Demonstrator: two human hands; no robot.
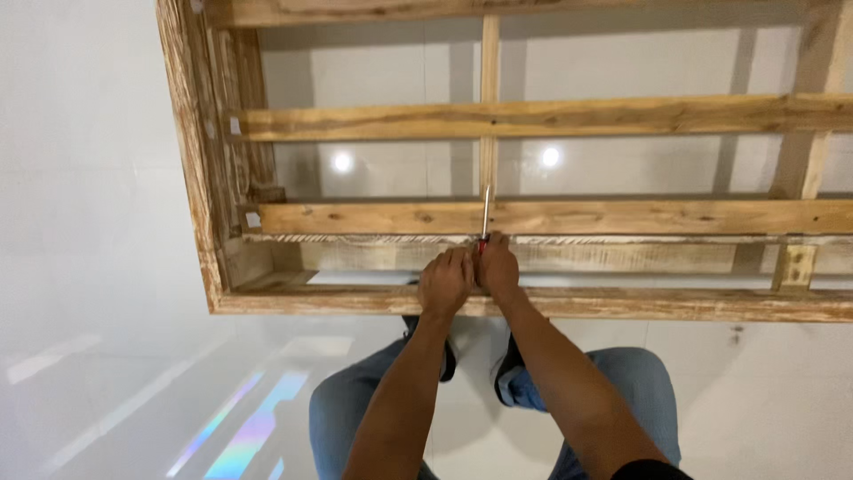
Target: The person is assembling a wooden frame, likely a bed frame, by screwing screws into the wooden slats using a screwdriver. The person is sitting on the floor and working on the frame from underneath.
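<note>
i'm mid-way through working the screwdriver (485,218) on the wooden frame (542,305), which lies on the pale floor (98,267) just beyond my knees. its metal shaft points away from me, the tip against the middle slat (622,216) where the thin upright crosses. my right hand (498,267) is clenched on the red handle; my left hand (446,281) is curled tight right beside it, touching, though i cannot tell whether it grips the handle or only braces. i'd judge the next move needs firm, straight pressure along the shaft so the tip doesn't slip.
</note>
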